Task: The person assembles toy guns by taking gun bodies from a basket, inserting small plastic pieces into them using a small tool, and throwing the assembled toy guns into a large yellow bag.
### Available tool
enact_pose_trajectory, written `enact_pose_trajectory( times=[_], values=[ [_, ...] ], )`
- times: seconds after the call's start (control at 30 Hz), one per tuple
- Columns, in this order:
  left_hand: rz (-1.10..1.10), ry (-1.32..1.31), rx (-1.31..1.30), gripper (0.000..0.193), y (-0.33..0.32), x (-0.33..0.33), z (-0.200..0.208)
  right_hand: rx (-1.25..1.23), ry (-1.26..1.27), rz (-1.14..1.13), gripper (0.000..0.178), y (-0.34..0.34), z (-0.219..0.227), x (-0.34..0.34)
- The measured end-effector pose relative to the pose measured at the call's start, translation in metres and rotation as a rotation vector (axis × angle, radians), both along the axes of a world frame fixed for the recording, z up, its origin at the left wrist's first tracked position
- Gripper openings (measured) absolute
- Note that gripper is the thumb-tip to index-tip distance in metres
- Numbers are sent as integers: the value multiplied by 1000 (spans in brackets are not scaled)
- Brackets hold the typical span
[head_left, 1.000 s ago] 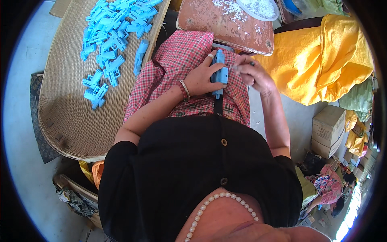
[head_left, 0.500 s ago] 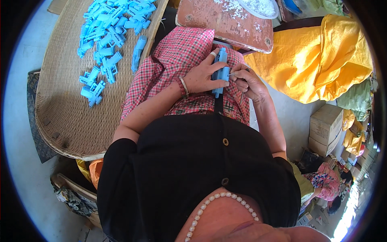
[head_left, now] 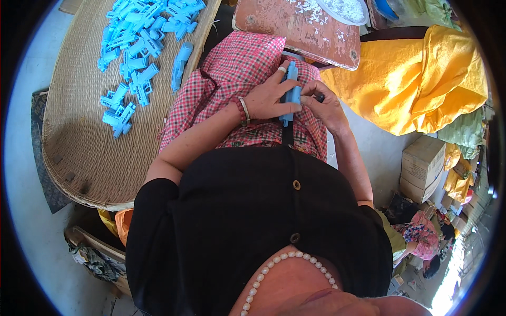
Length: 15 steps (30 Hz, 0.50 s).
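Over my lap, my left hand (head_left: pixel 270 100) is closed round a light-blue toy gun (head_left: pixel 290 95), its fingers across the body. My right hand (head_left: pixel 325 108) is at the toy's right side, thumb and forefinger pinched against it. A small dark end (head_left: pixel 319 98) shows among the right fingers; what it belongs to is hidden. To the left, a large heap of similar blue toy guns (head_left: pixel 139 45) lies on a woven tray (head_left: pixel 95 152). A separate blue toy part (head_left: pixel 182 67) rests along the tray's right edge, near my lap.
Ahead stands a worn reddish board (head_left: pixel 295 31) with small white pieces scattered on it and a white bowl (head_left: pixel 345 9) of more such pieces. A yellow cloth (head_left: pixel 406 79) drapes at the right. Cardboard boxes (head_left: pixel 422 167) and another person's patterned clothing (head_left: pixel 421 234) are farther right.
My right fingers have closed in against the toy gun's side, and the thin pointed thing seen between them earlier is now hidden. The left hand keeps its hold.
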State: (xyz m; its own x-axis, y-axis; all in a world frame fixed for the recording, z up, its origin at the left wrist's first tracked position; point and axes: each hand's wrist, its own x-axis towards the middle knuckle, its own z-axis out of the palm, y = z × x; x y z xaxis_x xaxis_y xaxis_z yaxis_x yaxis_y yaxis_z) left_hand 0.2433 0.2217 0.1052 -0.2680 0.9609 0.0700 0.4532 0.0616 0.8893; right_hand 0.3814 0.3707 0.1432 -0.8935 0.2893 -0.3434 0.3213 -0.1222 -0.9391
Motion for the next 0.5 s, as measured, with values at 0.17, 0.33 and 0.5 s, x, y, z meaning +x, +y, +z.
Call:
enact_pose_trajectory(
  times=[0.17, 0.33, 0.5],
  values=[
    [3, 102, -3, 59, -2, 2, 2, 39, 395, -352, 14, -6, 32, -2],
    [35, 141, -53, 61, 1, 2, 6, -226, 692, -509, 15, -17, 49, -25],
    [67, 174, -41, 61, 3, 2, 5, -182, 665, -511, 15, -18, 29, -30]
  ],
)
